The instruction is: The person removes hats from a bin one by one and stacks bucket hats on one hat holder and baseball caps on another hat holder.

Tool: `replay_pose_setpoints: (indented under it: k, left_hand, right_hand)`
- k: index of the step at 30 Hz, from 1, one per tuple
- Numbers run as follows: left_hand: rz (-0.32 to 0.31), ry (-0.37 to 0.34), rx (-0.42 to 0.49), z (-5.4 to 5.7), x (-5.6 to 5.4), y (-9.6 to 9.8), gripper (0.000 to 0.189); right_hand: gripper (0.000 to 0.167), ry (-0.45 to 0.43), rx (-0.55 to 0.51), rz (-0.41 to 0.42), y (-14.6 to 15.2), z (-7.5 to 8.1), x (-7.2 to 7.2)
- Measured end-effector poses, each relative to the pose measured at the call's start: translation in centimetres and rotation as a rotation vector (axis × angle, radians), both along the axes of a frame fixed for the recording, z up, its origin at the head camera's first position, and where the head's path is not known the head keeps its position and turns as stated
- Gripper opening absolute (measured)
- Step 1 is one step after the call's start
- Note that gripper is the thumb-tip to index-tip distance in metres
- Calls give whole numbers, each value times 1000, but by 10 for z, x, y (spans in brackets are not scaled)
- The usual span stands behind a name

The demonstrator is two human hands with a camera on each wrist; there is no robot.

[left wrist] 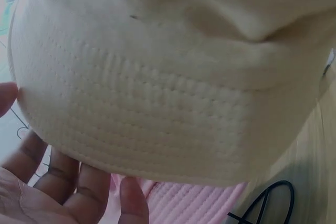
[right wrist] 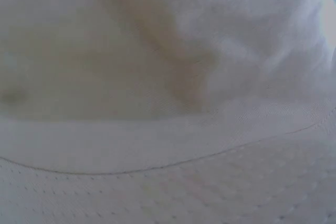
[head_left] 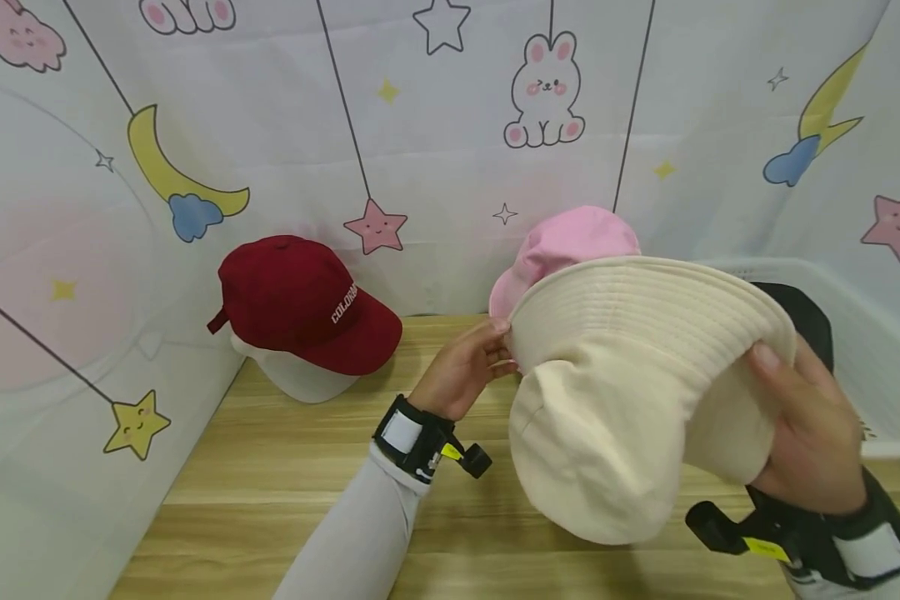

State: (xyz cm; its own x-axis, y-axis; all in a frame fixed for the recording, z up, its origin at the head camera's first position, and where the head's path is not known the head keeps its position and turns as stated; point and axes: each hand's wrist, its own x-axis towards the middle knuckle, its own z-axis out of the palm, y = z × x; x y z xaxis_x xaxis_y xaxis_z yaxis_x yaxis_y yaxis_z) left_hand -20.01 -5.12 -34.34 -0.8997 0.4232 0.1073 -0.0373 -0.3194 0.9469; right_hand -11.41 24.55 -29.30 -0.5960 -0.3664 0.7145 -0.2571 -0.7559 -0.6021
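Observation:
A cream bucket hat [head_left: 592, 442] with a stitched brim hangs tilted over the table, its crown toward the wearer. My right hand [head_left: 817, 425] grips the brim at the right, thumb on one face and the fingers mostly hidden behind. At the opposite brim edge, my left hand [head_left: 465, 367] holds lightly; in the left wrist view the thumb [left wrist: 7, 97] meets the edge and the fingers [left wrist: 94, 187] reach under it. Just behind stands a pink hat [head_left: 577, 242], partly covered by the cream one. Cream fabric [right wrist: 157, 145] fills the right wrist view.
On the left, a dark red cap [head_left: 285, 292] sits on a white head form [head_left: 307, 375]. A white plastic basket [head_left: 870, 350] with a black item [head_left: 802, 321] stands at the right. Behind the wooden table [head_left: 270, 500] hangs a patterned cloth [head_left: 435, 125]. A black cable [left wrist: 289, 198] shows in the left wrist view.

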Motion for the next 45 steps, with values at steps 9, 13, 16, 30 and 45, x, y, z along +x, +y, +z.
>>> replay_pose_setpoints:
  k: [9,13,16,30,45]
  left_hand:
    - [-26,72,-10,7,5,-3,26]
    - [-3,98,-35,10,8,-4,23]
    - [18,105,-57,11,10,-6,11]
    - [201,133,88,15,9,-7,32]
    - [396,13,262,20,3,-12,22]
  right_hand:
    - [52,-100,3,-30,3,-13,-8]
    - [51,-101,128,-170,3,-14,-7]
    - [49,-100,227,-264,2,-12,-6]
    - [41,-205,326,-379,-8,-11,-10]
    - [41,-170,540,-299,-13,-18,-23]
